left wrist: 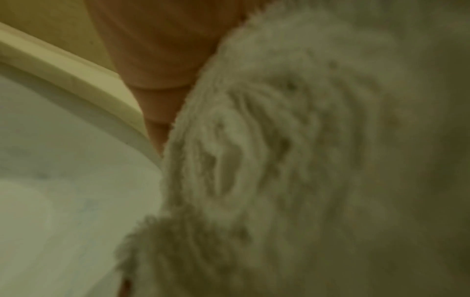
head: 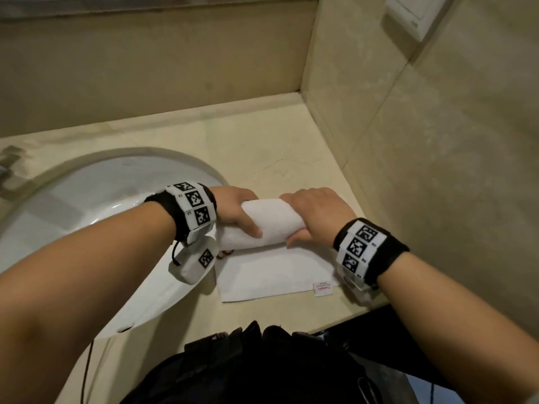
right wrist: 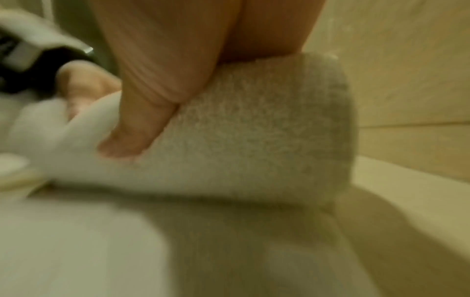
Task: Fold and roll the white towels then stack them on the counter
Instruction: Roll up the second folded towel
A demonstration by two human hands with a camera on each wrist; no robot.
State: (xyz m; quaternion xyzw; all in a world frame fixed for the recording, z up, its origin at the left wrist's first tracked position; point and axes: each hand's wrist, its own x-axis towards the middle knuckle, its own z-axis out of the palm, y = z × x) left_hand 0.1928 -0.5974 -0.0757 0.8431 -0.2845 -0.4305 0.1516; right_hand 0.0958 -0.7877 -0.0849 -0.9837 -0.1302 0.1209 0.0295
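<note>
A white towel lies on the beige counter, its far part wound into a roll and its near part still flat, with a red label at the near right corner. My left hand grips the roll's left end, thumb across the front. My right hand grips the right end, thumb tucked under. The left wrist view shows the spiral end of the roll beside my fingers. In the right wrist view my thumb presses on the roll.
A white oval sink is sunk into the counter just left of the towel. Tiled walls close the back and the right side. A wall switch plate sits high on the right. The counter's front edge runs near my body.
</note>
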